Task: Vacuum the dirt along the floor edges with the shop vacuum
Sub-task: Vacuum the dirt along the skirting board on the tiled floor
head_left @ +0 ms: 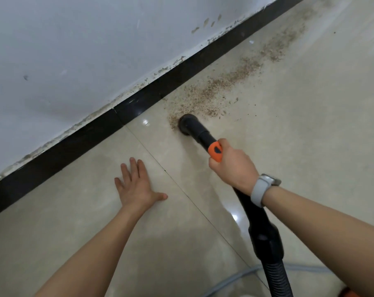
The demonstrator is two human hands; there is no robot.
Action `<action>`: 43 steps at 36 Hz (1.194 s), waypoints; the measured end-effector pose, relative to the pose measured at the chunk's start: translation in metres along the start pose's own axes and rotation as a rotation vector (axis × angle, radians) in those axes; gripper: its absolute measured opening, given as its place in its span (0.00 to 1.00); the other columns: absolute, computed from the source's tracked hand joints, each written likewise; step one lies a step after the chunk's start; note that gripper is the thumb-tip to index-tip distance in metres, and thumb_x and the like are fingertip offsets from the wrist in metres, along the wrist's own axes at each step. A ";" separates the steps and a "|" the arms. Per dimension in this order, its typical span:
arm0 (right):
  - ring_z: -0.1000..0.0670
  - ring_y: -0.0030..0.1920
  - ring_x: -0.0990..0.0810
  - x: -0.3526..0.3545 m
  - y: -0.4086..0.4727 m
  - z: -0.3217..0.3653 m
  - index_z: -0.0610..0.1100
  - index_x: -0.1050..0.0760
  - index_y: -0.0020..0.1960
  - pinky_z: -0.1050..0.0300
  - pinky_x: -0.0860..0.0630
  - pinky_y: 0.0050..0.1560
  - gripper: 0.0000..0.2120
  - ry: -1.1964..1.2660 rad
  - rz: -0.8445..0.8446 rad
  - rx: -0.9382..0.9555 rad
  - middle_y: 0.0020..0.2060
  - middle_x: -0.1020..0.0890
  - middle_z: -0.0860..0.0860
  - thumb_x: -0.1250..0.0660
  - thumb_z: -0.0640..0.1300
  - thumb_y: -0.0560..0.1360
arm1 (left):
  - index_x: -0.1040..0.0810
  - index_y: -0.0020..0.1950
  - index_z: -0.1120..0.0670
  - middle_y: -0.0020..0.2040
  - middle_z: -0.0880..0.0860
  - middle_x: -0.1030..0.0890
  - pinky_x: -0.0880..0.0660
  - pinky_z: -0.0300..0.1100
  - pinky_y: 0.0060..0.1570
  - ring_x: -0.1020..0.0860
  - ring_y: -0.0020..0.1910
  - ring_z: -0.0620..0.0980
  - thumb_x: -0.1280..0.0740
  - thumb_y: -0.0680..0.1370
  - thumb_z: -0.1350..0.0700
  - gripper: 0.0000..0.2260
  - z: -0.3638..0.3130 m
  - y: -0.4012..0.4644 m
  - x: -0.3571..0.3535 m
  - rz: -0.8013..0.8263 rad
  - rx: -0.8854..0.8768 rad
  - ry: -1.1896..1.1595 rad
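Note:
A band of brown dirt lies on the beige tiled floor, running beside the black baseboard toward the upper right. The black vacuum nozzle sits on the floor at the near end of that dirt. My right hand grips the nozzle tube at its orange collar; a grey watch is on the wrist. The black ribbed hose runs back under my right forearm. My left hand rests flat on the tile with fingers spread, left of the nozzle.
A white wall with scuffed, crumbling paint rises above the baseboard. A grey cable lies on the floor at the bottom, near the hose. An orange part shows at the bottom right corner. Tile joints cross the floor.

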State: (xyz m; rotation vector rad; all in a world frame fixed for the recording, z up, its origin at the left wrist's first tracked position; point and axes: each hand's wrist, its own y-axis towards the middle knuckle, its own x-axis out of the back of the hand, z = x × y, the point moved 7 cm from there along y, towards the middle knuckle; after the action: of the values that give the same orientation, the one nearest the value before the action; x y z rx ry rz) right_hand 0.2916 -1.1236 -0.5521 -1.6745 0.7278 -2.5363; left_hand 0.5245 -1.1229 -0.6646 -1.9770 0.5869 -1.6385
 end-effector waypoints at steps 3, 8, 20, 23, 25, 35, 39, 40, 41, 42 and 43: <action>0.37 0.43 0.23 -0.016 -0.011 0.022 0.46 0.36 0.64 0.51 0.29 0.39 0.18 -0.053 0.042 0.091 0.45 0.21 0.42 0.39 0.49 0.76 | 0.66 0.77 0.55 0.77 0.53 0.69 0.59 0.58 0.74 0.68 0.75 0.58 0.27 0.68 0.37 0.57 0.001 0.001 -0.001 0.011 0.010 -0.009; 0.37 0.43 0.22 -0.017 -0.005 0.019 0.47 0.36 0.66 0.49 0.25 0.42 0.20 -0.057 0.059 0.097 0.45 0.20 0.42 0.39 0.50 0.77 | 0.66 0.77 0.55 0.77 0.53 0.69 0.59 0.58 0.74 0.68 0.75 0.58 0.27 0.68 0.37 0.57 0.000 0.001 -0.002 0.013 0.003 -0.006; 0.37 0.42 0.22 0.005 0.027 0.021 0.45 0.36 0.68 0.47 0.23 0.44 0.21 -0.023 0.009 0.115 0.45 0.20 0.42 0.38 0.49 0.77 | 0.68 0.76 0.55 0.76 0.54 0.71 0.60 0.59 0.73 0.69 0.75 0.58 0.25 0.66 0.38 0.60 -0.002 0.004 0.001 0.046 0.016 -0.005; 0.37 0.40 0.22 -0.012 0.023 0.033 0.45 0.37 0.69 0.47 0.24 0.41 0.22 -0.066 0.043 0.172 0.40 0.23 0.44 0.39 0.49 0.77 | 0.70 0.76 0.55 0.75 0.53 0.72 0.61 0.59 0.73 0.70 0.74 0.58 0.26 0.67 0.38 0.60 -0.002 0.004 -0.001 0.060 0.019 -0.001; 0.37 0.41 0.22 -0.014 0.028 0.031 0.45 0.37 0.69 0.49 0.25 0.39 0.22 -0.065 0.032 0.163 0.39 0.24 0.44 0.39 0.49 0.77 | 0.70 0.76 0.54 0.75 0.53 0.72 0.61 0.59 0.73 0.71 0.74 0.57 0.26 0.67 0.38 0.60 -0.001 0.004 -0.001 0.056 0.013 -0.002; 0.39 0.39 0.23 0.008 0.064 0.016 0.45 0.36 0.69 0.50 0.24 0.41 0.23 0.054 -0.051 0.066 0.44 0.21 0.43 0.38 0.49 0.77 | 0.68 0.77 0.55 0.76 0.54 0.71 0.60 0.61 0.73 0.70 0.75 0.58 0.26 0.67 0.38 0.59 -0.003 0.003 0.000 0.044 -0.009 -0.016; 0.36 0.44 0.21 -0.010 0.049 0.039 0.46 0.37 0.70 0.49 0.26 0.40 0.23 -0.017 -0.047 0.200 0.47 0.19 0.40 0.38 0.50 0.77 | 0.68 0.76 0.55 0.76 0.54 0.72 0.59 0.61 0.73 0.70 0.74 0.58 0.26 0.66 0.38 0.59 -0.002 0.005 -0.001 0.049 -0.005 -0.015; 0.37 0.44 0.21 -0.017 0.047 0.044 0.46 0.38 0.70 0.50 0.27 0.38 0.23 -0.038 -0.047 0.225 0.47 0.19 0.41 0.38 0.50 0.78 | 0.68 0.76 0.54 0.76 0.54 0.71 0.59 0.61 0.73 0.70 0.74 0.58 0.26 0.66 0.38 0.59 -0.002 0.006 -0.001 0.048 0.001 -0.012; 0.37 0.43 0.21 -0.022 0.047 0.047 0.46 0.38 0.70 0.51 0.29 0.37 0.23 -0.055 -0.050 0.231 0.47 0.19 0.41 0.39 0.50 0.78 | 0.68 0.77 0.54 0.76 0.54 0.71 0.58 0.61 0.73 0.70 0.74 0.59 0.26 0.66 0.38 0.60 -0.002 0.006 0.000 0.044 0.007 -0.005; 0.38 0.41 0.22 -0.024 0.049 0.048 0.46 0.39 0.71 0.52 0.30 0.36 0.23 -0.066 -0.057 0.226 0.47 0.19 0.42 0.39 0.50 0.78 | 0.67 0.77 0.54 0.76 0.54 0.71 0.57 0.62 0.73 0.70 0.74 0.59 0.25 0.66 0.38 0.60 -0.002 0.006 0.000 0.039 0.011 0.003; 0.39 0.39 0.24 -0.025 0.053 0.048 0.46 0.39 0.71 0.52 0.32 0.35 0.24 -0.067 -0.066 0.218 0.47 0.19 0.42 0.39 0.50 0.78 | 0.67 0.77 0.55 0.76 0.54 0.70 0.57 0.62 0.73 0.69 0.75 0.59 0.25 0.65 0.38 0.60 -0.003 0.006 0.001 0.034 0.010 0.010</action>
State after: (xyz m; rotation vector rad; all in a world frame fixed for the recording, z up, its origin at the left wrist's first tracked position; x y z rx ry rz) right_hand 0.3321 -1.1820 -0.5790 -1.7262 0.3819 -2.4807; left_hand 0.5218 -1.1282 -0.6671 -1.9423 0.6109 -1.6285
